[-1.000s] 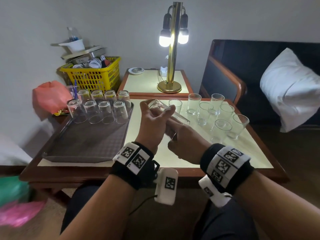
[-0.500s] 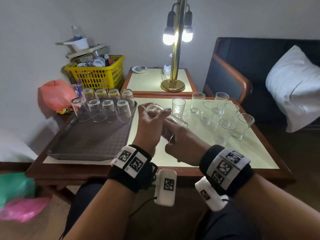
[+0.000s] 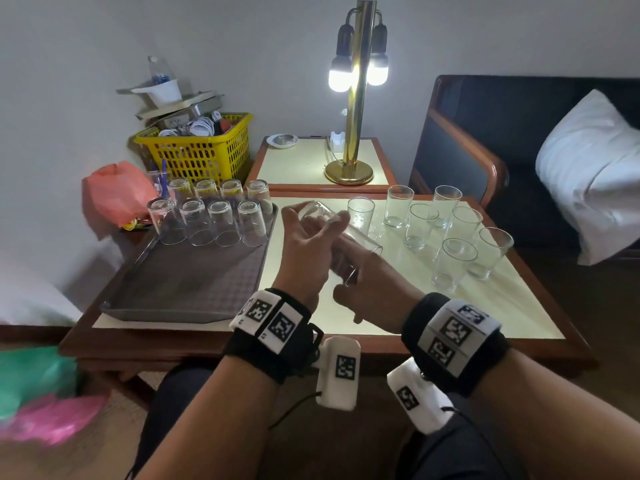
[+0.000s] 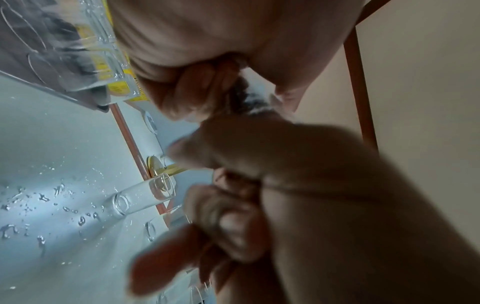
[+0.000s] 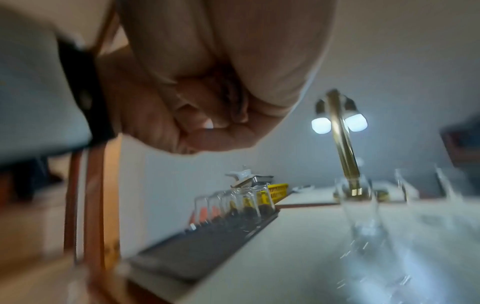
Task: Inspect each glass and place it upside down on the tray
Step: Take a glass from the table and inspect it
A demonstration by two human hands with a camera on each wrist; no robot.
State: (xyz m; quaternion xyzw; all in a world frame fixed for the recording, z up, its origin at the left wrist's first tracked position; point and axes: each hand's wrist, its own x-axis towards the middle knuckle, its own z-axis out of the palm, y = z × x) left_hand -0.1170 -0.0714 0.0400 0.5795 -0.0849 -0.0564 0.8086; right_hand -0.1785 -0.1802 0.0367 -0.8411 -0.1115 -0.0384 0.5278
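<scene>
**Glass nine in hand, lying tilted between both hands**

Far left: tray (image 3: 180,289) on the table (image 3: 450,317). Eight upside-down glasses (image 3: 221,223) stand in two rows at its far end; the near part of the tray is bare mat.

Centre: I hold one glass (image 3: 341,233) above the table, just right of the tray's right edge. Its long axis runs from upper left, where the base sits, down toward me and to the right, where the open rim sits. My left hand (image 3: 304,251) grips the base end, fingers curled over the wall. My right hand (image 3: 367,289) holds the rim end, fingers curled around it from below.

Judgement: inspection step. The tray lies to the left, so the left hand is the nearer one. It already holds the base, so the rim could be swung down for placing.

Right: eight upright glasses (image 3: 453,261) wait on the table, well apart from my hands. The tabletop among them looks wet.
</scene>
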